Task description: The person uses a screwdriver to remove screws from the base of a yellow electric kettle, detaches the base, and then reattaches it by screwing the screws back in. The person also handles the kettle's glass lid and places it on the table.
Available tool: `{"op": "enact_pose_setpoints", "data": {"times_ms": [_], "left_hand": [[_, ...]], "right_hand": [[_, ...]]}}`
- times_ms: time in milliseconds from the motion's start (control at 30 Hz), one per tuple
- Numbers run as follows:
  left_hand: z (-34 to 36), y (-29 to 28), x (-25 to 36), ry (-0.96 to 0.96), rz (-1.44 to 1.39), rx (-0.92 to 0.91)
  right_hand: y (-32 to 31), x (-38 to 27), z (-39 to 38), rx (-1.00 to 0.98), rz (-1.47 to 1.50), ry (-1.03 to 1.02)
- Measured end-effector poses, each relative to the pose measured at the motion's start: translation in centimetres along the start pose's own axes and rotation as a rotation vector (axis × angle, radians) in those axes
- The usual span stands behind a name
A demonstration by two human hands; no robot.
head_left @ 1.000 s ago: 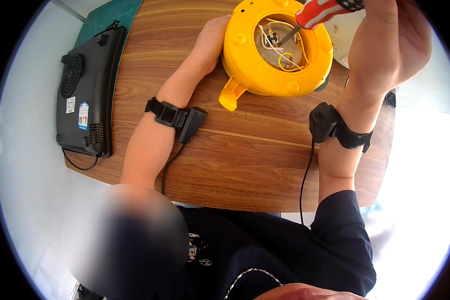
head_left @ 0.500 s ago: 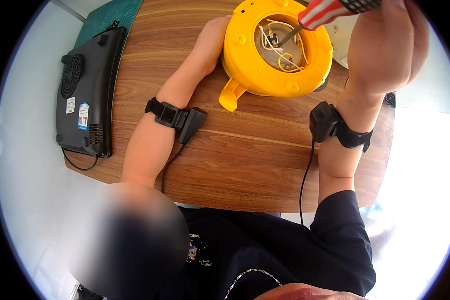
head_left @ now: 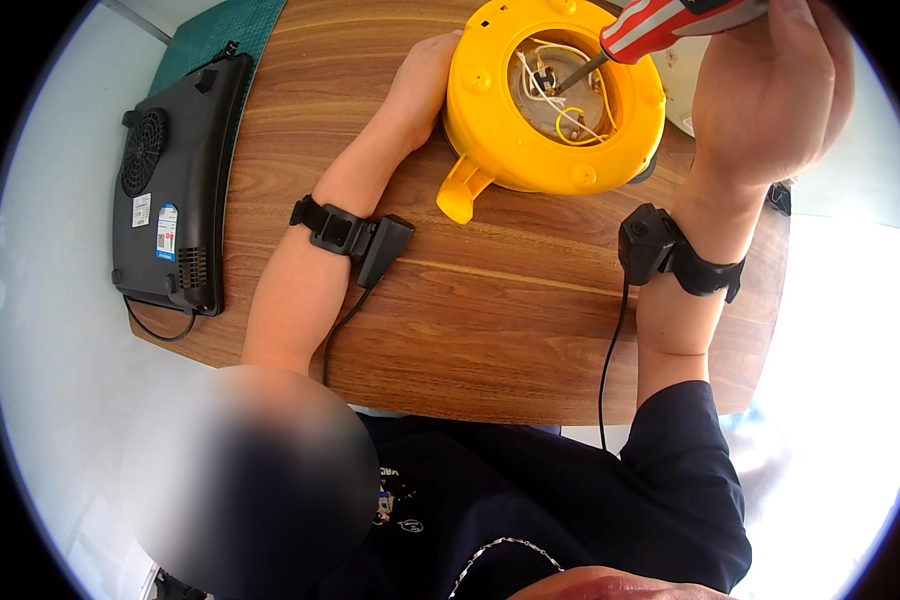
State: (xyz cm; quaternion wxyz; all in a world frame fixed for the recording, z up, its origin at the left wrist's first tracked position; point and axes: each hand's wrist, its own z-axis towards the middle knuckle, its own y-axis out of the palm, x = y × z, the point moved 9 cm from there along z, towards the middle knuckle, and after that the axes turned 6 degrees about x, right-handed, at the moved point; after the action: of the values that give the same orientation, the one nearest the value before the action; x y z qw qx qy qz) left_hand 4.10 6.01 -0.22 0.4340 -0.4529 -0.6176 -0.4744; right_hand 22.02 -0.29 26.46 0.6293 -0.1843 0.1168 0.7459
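The two hands are well apart. The left hand (head_left: 425, 88) lies against the left side of a round yellow housing (head_left: 515, 165), its fingers mostly hidden, so I cannot tell whether they grip it. The right hand (head_left: 770, 105) is closed on the handle of a screwdriver (head_left: 642, 32), though the picture's upper edge cuts off part of the grip. The handle shows red, white and black; its shaft slants into the housing's round opening, its tip near white and yellow wires (head_left: 578, 128).

The housing sits at the far side of the wooden table (head_left: 530, 340), beside a pale dish (head_left: 681, 90).

At the left, a black appliance (head_left: 160, 270) with a round fan grille carries a small white label (head_left: 141, 209) and a blue-and-white sticker (head_left: 167, 235) with a square code; their print is too small to read reliably. The dark shirt (head_left: 540, 470) bears small pale lettering and a colored figure (head_left: 383, 507).
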Motion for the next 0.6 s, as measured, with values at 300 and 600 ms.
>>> {"op": "enact_pose_setpoints", "data": {"times_ms": [300,600], "left_hand": [[0.0,0.3,0.3,0.028,0.007,-0.023],[0.4,0.4,0.0,0.055,-0.042,-0.068]], "right_hand": [[-0.4,1.3,-0.4,0.035,-0.083,-0.199],[0.7,-0.5,-0.8,0.067,-0.236,-0.002]]}}
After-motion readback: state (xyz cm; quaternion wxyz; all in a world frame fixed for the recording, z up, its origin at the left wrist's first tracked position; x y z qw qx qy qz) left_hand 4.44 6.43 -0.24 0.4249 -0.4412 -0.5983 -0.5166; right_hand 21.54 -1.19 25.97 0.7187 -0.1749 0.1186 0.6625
